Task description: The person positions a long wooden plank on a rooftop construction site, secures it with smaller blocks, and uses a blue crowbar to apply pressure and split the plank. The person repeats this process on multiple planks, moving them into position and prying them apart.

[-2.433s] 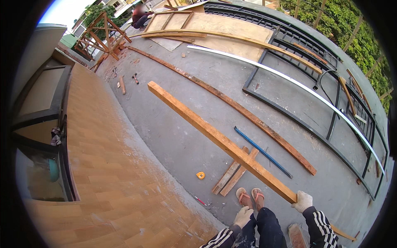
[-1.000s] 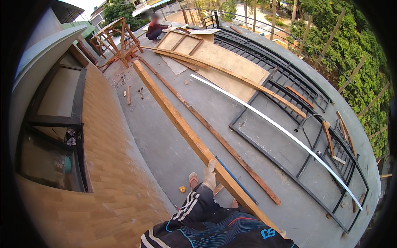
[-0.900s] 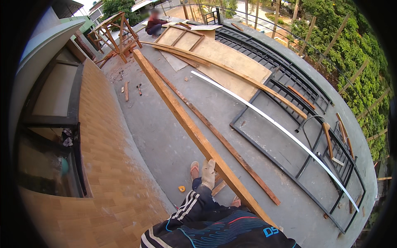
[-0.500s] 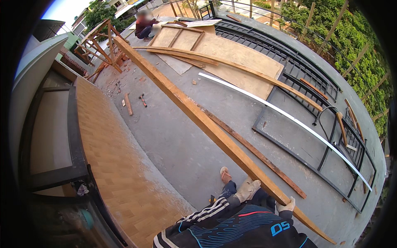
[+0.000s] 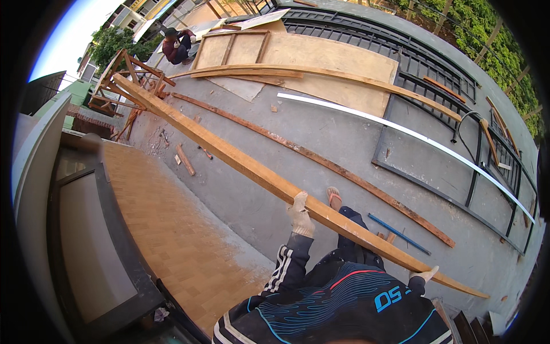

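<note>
A long squared timber beam (image 5: 246, 165) slants across the view, from a far end at the upper left down to the lower right. My left hand (image 5: 301, 217), in a pale work glove, grips its near-left side, fingers curled over the edge. Close to the beam's lower-right end, my right hand (image 5: 425, 274) is gloved too and holds it from below and beside, thumb along the wood; its other fingers are mostly hidden. One sandalled foot (image 5: 334, 196) shows beyond the beam.
A thin reddish plank (image 5: 321, 160) and a blue bar (image 5: 399, 234) lie on the concrete beyond the beam. Farther right are a white strip (image 5: 429, 141), plywood (image 5: 338, 63) and black metal railings. Another person (image 5: 177, 46) crouches far back, near a wooden stand (image 5: 129, 74). Tiles (image 5: 166, 229) lie left.
The beam's far end has shifted left and down in view, while its near end has moved right and up. My left hand has moved up and left along it. The view has also turned.
</note>
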Demonstrator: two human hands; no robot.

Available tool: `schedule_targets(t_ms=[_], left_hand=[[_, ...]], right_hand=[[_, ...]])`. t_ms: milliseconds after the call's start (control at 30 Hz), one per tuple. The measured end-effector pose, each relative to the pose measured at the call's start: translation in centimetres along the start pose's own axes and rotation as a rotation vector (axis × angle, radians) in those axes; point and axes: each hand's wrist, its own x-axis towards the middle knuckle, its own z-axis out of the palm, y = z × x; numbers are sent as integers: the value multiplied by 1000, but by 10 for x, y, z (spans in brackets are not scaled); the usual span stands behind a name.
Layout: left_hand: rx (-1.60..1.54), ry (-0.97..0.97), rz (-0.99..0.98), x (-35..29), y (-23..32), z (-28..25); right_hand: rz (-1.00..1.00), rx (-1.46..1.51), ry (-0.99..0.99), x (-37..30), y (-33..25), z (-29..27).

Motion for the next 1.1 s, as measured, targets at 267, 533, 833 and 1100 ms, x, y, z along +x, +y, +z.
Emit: schedule_targets(t_ms=[267,533,833,1100], left_hand=[[216,114,35,150,89,-24],[357,264,197,272,181,-77],[86,-107,-170,299,198,-194],[410,64,-254,381,196,-218]], right_hand=[[167,-244,-155,16,111,24],[157,-240,-5,-112,229,84],[140,-593,209,-363,393,141],[621,-259,-402,-444,485,140]])
